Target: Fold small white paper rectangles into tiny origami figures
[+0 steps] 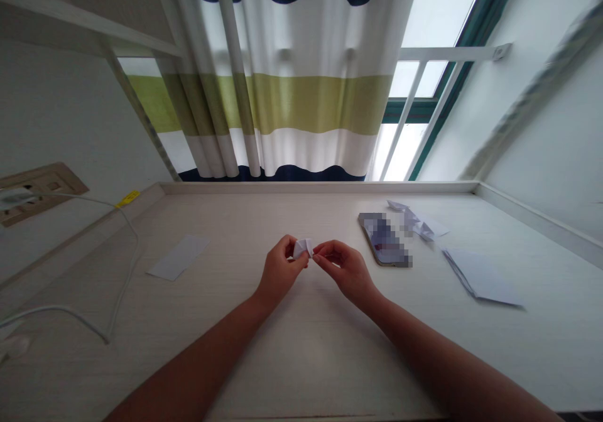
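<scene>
Left of the phone (384, 241), our left hand (279, 266) and right hand (347, 266) pinch folded paper (302, 248); uneven pulling could tear it.

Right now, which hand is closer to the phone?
The right hand. It is just to the left of the phone in the picture, with bare table between them. The left hand is farther left, beyond the right hand.

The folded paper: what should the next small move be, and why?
Perhaps gently press the paper along its right edge with the right hand, because those fingertips are at that edge and the left hand holds the paper.
</scene>
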Motion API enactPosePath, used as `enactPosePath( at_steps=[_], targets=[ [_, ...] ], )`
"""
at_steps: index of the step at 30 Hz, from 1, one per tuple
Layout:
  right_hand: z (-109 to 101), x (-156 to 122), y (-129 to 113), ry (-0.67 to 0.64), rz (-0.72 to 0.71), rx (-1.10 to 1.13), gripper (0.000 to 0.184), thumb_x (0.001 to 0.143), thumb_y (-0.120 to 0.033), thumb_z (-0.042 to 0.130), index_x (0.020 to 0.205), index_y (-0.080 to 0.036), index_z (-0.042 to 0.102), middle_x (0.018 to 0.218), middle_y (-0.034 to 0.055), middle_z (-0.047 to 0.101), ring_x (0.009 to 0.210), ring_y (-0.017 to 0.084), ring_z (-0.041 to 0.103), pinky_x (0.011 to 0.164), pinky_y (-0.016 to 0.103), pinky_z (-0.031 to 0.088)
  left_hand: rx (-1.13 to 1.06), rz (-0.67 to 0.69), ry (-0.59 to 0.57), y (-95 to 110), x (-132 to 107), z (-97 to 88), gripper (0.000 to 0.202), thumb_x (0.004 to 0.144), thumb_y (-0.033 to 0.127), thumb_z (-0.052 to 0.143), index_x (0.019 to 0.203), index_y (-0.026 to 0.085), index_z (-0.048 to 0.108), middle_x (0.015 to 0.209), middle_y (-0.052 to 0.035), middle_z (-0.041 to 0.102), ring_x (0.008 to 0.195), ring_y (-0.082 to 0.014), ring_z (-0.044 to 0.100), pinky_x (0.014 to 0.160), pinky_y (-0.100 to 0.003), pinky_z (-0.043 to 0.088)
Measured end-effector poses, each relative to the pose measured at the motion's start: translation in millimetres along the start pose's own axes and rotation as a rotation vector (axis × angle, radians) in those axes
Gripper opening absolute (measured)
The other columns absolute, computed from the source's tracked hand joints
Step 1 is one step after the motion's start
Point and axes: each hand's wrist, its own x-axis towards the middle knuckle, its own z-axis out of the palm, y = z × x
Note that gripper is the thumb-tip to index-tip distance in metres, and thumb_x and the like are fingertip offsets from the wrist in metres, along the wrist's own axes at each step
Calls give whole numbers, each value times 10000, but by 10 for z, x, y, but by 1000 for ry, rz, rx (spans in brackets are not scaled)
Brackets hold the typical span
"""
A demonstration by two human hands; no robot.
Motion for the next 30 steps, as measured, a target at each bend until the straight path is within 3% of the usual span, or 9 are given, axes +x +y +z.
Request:
enactPosePath(
  at_steps=[14,20,24,30],
  targets=[
    [-9,48,47,-43,119,208,175,618,-268,682,702,-179,557,671,-8,602,646,124,571,663,276,464,-77,13,-80,-11,-3,-15,158,669,242,591,689,168,452,652,35,528,605,-101,543,591,-240,484],
    [2,30,40,-38,89,175,181,621,-249,681,708,-184,537,682,-10,585,653,124,562,660,275,464,-79,48,-80,-22,-2,-13,138,667,218,594,722,164,479,693,28,532,655,-105,535,622,-245,488],
    [7,21,14,-42,80,228,247,632,-224,672,805,-207,497,677,-30,582,651,118,568,655,274,464,-60,69,-68,-35,-14,0,145,667,215,603,712,168,474,667,42,504,634,-95,518,611,-232,482],
    [-37,41,9,-69,87,205,268,657,-219,645,884,-212,503,639,-42,562,615,111,553,624,269,449,-133,52,-155,-37,5,-26,140,693,250,602,752,157,515,697,15,561,654,-113,568,653,-262,491]
  ],
)
